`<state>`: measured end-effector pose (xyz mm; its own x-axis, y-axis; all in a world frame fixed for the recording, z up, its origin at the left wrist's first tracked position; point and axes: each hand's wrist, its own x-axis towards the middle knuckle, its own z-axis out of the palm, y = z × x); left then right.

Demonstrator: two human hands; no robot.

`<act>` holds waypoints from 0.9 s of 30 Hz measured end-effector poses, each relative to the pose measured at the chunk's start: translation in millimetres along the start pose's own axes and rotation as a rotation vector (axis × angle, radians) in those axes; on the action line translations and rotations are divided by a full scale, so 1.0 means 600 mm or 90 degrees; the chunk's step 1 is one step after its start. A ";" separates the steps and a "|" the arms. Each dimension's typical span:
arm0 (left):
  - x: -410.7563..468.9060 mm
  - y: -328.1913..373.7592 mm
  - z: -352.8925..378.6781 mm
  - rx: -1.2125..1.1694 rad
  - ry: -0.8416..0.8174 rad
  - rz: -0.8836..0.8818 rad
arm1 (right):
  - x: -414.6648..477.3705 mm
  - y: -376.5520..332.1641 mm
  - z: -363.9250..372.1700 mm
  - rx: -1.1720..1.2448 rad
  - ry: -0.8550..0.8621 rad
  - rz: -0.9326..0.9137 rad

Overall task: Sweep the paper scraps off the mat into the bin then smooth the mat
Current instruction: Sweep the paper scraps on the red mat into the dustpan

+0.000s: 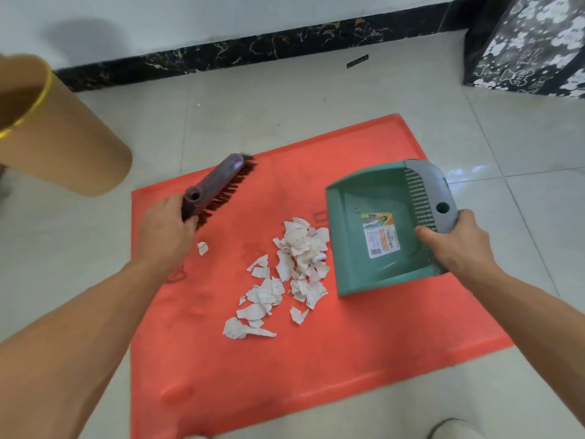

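An orange-red mat [348,353] lies on the tiled floor. A heap of white paper scraps [294,267] sits on its middle, and one stray scrap [202,248] lies further left. My left hand [164,231] grips a purple brush [218,185] with brown bristles, held above the mat's left part, left of the heap. My right hand [456,240] holds the grey back edge of a green dustpan [380,229], whose open lip rests on the mat just right of the scraps. A tan bin [57,137] with a gold rim stands at the far left, off the mat.
A white wall with a black marble skirting [253,49] runs along the back. A black box with a white pattern [531,42] stands at the back right. A small dark strip [357,61] lies on the floor near the skirting. Pale tiles surround the mat.
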<state>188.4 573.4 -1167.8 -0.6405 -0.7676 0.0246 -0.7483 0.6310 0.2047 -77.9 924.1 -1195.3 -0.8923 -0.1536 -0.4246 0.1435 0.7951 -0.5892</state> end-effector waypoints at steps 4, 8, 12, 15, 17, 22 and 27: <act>-0.034 -0.076 -0.005 0.090 -0.029 -0.182 | -0.001 -0.001 0.007 -0.004 -0.006 -0.006; -0.070 -0.093 0.017 0.082 -0.111 -0.264 | -0.001 0.003 0.010 -0.001 -0.004 -0.007; -0.086 -0.048 0.041 0.032 -0.133 -0.224 | -0.004 -0.001 0.012 0.005 0.000 -0.019; -0.087 -0.006 0.051 -0.016 -0.120 -0.196 | -0.004 -0.007 0.013 0.011 0.012 -0.031; -0.087 0.018 0.055 -0.039 -0.115 -0.174 | -0.004 -0.012 0.012 0.009 0.015 -0.045; -0.079 0.040 0.044 -0.046 -0.059 -0.170 | -0.005 -0.010 0.007 0.001 -0.002 -0.057; -0.092 0.003 0.042 0.024 -0.085 -0.284 | -0.011 -0.001 0.007 0.019 -0.006 -0.046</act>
<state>218.0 619.4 -1193.4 -0.2691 -0.9453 -0.1844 -0.9599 0.2478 0.1309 -70.4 922.0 -1194.8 -0.8964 -0.2153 -0.3873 0.0925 0.7639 -0.6387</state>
